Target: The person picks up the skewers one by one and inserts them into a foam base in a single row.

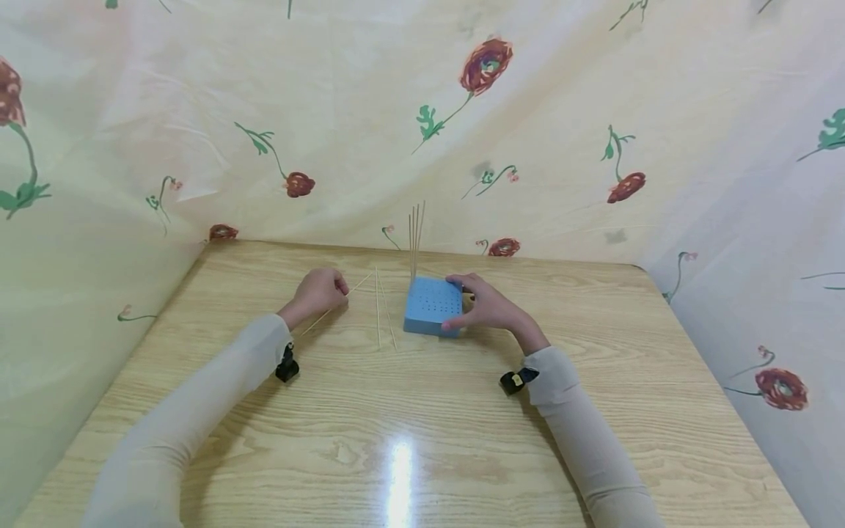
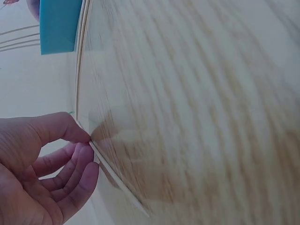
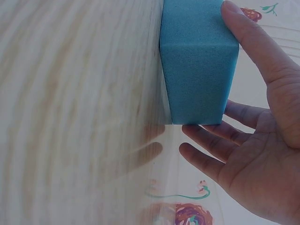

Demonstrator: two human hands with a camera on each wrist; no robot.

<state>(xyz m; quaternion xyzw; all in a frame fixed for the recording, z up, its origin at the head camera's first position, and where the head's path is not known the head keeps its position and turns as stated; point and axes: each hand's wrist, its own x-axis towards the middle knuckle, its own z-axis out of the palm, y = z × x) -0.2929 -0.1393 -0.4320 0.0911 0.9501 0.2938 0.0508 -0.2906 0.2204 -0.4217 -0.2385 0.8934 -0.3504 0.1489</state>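
Note:
My left hand [image 1: 321,291] pinches a thin wooden stick [image 2: 117,178] between thumb and fingertips, low over the table, left of the other sticks. A blue block [image 1: 432,306] with rows of small holes in its top lies on the table, and several sticks [image 1: 415,242] stand upright at its far left corner. My right hand [image 1: 487,303] holds the block's right side, thumb at the near edge and fingers at the far one; in the right wrist view the thumb rests on the block [image 3: 201,70] and the fingers are beside it.
Two loose sticks [image 1: 378,312] lie on the wooden table [image 1: 370,418] between my left hand and the block. A flower-patterned cloth [image 1: 370,110] hangs behind the table and along both sides. Each wrist carries a small black camera.

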